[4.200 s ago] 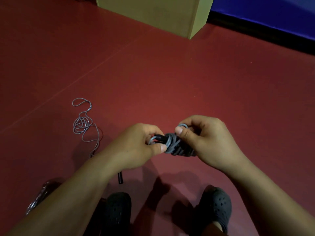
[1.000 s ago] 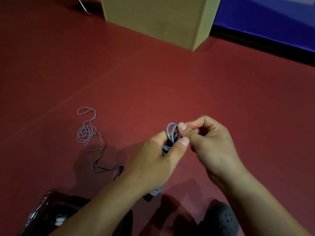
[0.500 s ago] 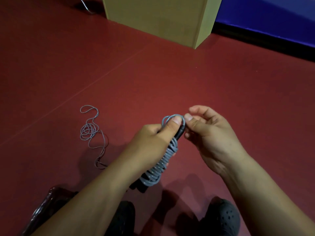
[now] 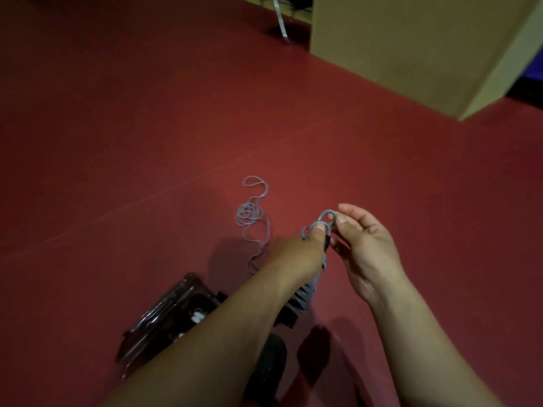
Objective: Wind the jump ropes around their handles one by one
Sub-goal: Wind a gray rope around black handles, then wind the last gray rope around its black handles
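My left hand [image 4: 296, 257] grips a jump rope bundle [image 4: 305, 295]: black handles with grey cord wound round them, its lower end showing below my wrist. At the top a small grey loop [image 4: 327, 218] sticks out, my left thumb pressing on the cord just below it. My right hand [image 4: 364, 245] pinches that loop between thumb and fingertips. A second grey jump rope [image 4: 249, 215] lies loose and tangled on the red floor [image 4: 147, 142], just left of my hands, its cord trailing back under my left forearm.
A dark clear-plastic bag or case [image 4: 167, 315] lies on the floor under my left forearm. A tan box [image 4: 411, 48] stands at the far right with a metal leg [image 4: 279, 22] beside it. My dark shoe [image 4: 270, 365] shows at the bottom.
My view has swung to the left, so the hands and bundle now sit right of centre. The bundle stays upright in my left hand; my right fingers have taken hold of the top loop.
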Available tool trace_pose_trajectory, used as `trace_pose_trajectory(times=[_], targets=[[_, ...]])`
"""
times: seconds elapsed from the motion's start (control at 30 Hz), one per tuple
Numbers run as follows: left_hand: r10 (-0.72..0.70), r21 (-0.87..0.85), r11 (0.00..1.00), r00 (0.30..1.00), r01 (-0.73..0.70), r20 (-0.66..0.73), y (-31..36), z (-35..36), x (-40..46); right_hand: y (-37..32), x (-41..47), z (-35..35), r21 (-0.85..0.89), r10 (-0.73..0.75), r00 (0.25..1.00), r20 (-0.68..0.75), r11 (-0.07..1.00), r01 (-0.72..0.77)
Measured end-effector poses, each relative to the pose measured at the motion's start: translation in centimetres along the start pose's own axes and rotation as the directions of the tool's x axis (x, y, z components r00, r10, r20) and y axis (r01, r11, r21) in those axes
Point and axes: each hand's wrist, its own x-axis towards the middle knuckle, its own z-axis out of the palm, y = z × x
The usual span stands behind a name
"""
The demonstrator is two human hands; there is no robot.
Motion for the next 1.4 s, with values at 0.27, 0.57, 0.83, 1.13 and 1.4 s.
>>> trace_pose_trajectory(times=[0.27, 0.57, 0.83, 1.13, 1.4], targets=[[-0.156, -0.358, 0.920, 0.987, 0.157, 0.032, -10.6, -9.6, 4.2, 8.7, 0.4, 7.8, -0.205, 0.208, 0.942, 0.265, 0.966, -0.155], [-0.602, -0.806, 0.373, 0.781, 0.460, 0.167, -30.6, -5.5, 3.8, 26.8, -0.2, 10.2, -0.572, 0.629, 0.743, 0.227, 0.704, -0.421], [-0.735, -0.896, 0.103, 0.640, 0.432, 0.224, -40.7, -2.8, 5.7, 34.0, 0.2, 8.1, -0.752, 0.728, 0.671, 0.138, 0.518, -0.407], [-0.753, -0.789, 0.408, 0.658, 0.458, -0.007, -42.0, -1.8, 5.3, 35.0, 0.7, 8.7, -0.738, 0.672, 0.733, 0.107, 0.548, -0.394], [-0.806, -0.752, 0.454, 0.580, 0.477, -0.119, -42.7, -0.6, 5.7, 33.9, 0.5, 7.9, -0.728, 0.689, 0.718, 0.101, 0.543, -0.419]])
